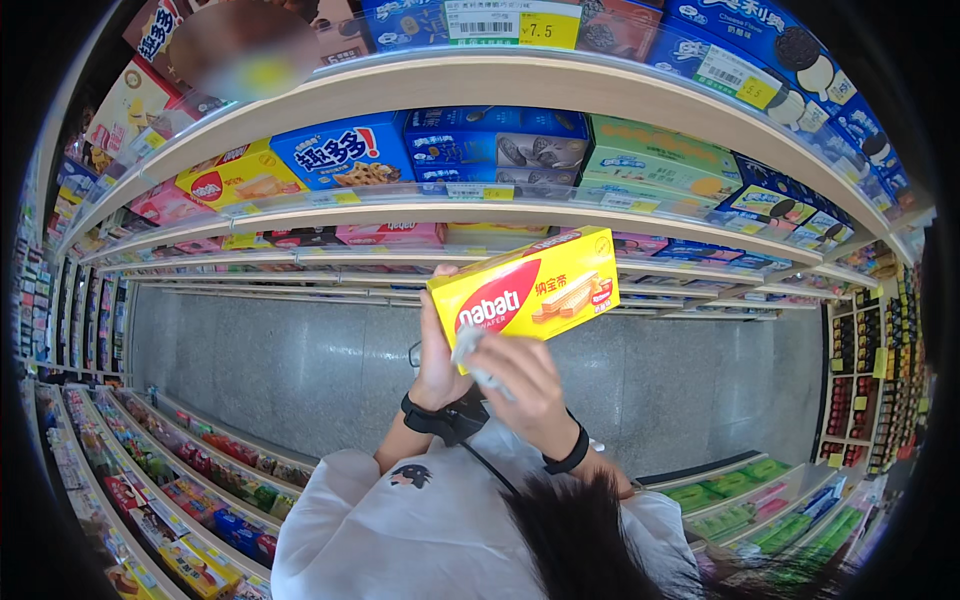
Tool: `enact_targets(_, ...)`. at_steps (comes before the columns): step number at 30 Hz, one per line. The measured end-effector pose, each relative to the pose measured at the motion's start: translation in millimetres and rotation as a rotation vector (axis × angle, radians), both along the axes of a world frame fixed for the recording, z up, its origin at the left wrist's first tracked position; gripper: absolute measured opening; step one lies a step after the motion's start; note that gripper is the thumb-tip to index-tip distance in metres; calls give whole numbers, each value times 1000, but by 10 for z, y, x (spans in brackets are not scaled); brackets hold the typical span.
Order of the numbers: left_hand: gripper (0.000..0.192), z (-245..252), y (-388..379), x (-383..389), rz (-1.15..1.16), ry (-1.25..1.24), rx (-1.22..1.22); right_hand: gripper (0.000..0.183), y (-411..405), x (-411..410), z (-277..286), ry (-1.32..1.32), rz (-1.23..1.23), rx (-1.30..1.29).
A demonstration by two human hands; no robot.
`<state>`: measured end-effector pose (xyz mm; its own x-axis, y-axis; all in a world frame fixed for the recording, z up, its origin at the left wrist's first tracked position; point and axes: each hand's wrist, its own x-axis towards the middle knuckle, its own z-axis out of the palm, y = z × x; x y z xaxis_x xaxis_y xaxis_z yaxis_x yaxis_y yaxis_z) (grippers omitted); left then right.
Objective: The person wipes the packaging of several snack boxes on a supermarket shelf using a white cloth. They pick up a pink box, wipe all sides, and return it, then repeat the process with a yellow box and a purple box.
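Note:
A yellow Nabati wafer box (570,262) is tilted in front of the shelves, its printed face turned up. My left hand (437,352) grips the box's left end from behind and below, with its thumb at the edge. My right hand (525,382) holds a crumpled pale cloth or tissue (472,352) against the lower left part of the box's face. That hand is somewhat blurred, and its fingers partly hide the cloth. Each wrist wears a black band.
Ahead, shelves with wooden edges (525,75) hold blue cookie boxes (341,154), green boxes (660,157) and another yellow wafer box (244,176). Grey floor (300,360) runs below. Behind me stand more stocked shelves (202,465), and a rack of jars (862,375) is at the right.

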<state>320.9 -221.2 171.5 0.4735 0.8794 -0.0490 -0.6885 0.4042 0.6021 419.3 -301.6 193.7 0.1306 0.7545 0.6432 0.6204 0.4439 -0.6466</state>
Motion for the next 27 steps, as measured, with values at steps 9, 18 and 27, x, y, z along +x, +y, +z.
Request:
enact_targets(9,43,-90,-36,-127,-72,12,61,32,135,454,34,59,-398,-55)
enact_targets(18,43,-37,20,-114,-93,-99,64,35,-132,103,-41,-65,202,-2)
enact_targets(27,41,-48,-31,-62,-76,-47,85,39,-15,281,59,70,-277,13)
